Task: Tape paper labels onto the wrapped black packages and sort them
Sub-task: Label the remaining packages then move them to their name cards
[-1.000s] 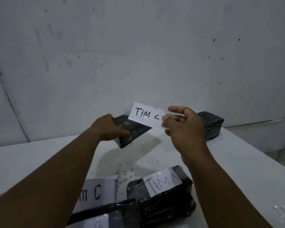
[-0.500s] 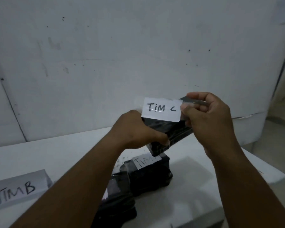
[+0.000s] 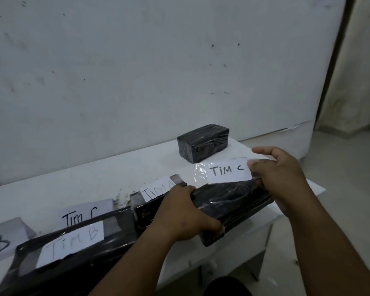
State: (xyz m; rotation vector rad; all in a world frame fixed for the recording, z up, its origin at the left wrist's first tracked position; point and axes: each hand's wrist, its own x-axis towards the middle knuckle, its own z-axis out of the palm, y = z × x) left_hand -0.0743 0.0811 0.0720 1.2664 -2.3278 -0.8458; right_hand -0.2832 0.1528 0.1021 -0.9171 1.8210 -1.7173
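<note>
My left hand [image 3: 179, 216] grips the near end of a black wrapped package [image 3: 233, 206] held just above the white table [image 3: 94, 180]. My right hand [image 3: 278, 178] pinches a paper label reading "TIM C" [image 3: 228, 171] with clear tape along its left edge, held at the package's top far edge. A package labelled "TIM B" [image 3: 68, 246] lies at the lower left. Behind my left hand lies another labelled "TIM A" [image 3: 158, 189]. A bare black package [image 3: 203, 142] stands at the table's back.
Flat paper sheets marked "TIM C" [image 3: 81, 214] and "B" [image 3: 2, 240] lie on the table at the left. A white wall [image 3: 137, 71] rises right behind the table. The table's right edge drops to the floor [image 3: 346, 167].
Both hands have come down with the package and label, from chest height to just over the table. The view has tilted down and left, bringing the labelled packages into sight.
</note>
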